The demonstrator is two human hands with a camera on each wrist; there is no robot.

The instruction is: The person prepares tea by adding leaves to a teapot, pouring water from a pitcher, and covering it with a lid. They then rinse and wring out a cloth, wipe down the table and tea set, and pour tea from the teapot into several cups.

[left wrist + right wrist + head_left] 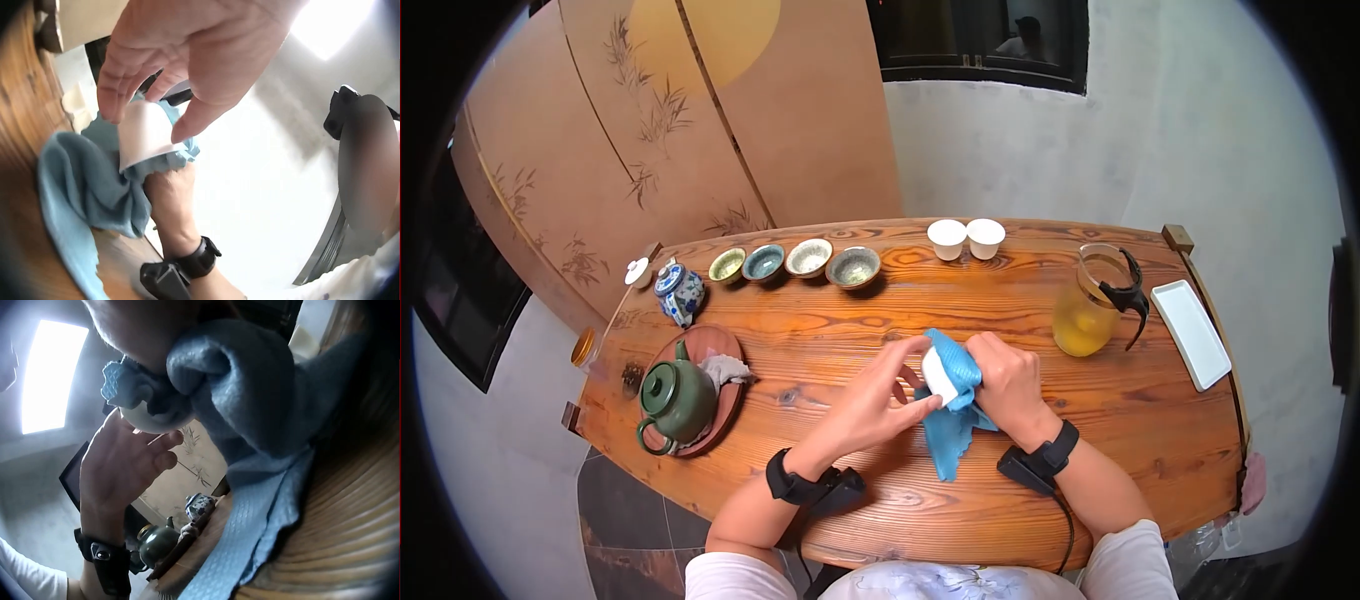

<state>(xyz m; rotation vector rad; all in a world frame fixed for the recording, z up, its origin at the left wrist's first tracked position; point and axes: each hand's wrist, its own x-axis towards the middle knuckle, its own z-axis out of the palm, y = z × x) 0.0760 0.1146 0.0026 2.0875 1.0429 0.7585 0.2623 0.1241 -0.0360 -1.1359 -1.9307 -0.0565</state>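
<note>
A small white cup [937,376] is held tilted above the wooden table [820,520], near its middle. My left hand [868,402] pinches it from the left, thumb on one side and fingertips on the other, as the left wrist view shows with the cup [142,132] between them. From the right, my right hand [1008,385] grips a blue cloth [946,440] bunched against the cup and into its mouth. A long end of the cloth [250,531] hangs down toward the tabletop. The right fingertips are hidden by the cloth.
At left, a green teapot [685,395] sits on a reddish round tray [728,415], behind it a blue-and-white teapot [679,290]. Several small bowls [809,258] and two white cups [947,240] line the back. A glass pitcher [1084,315] and white rectangular tray [1193,340] stand right.
</note>
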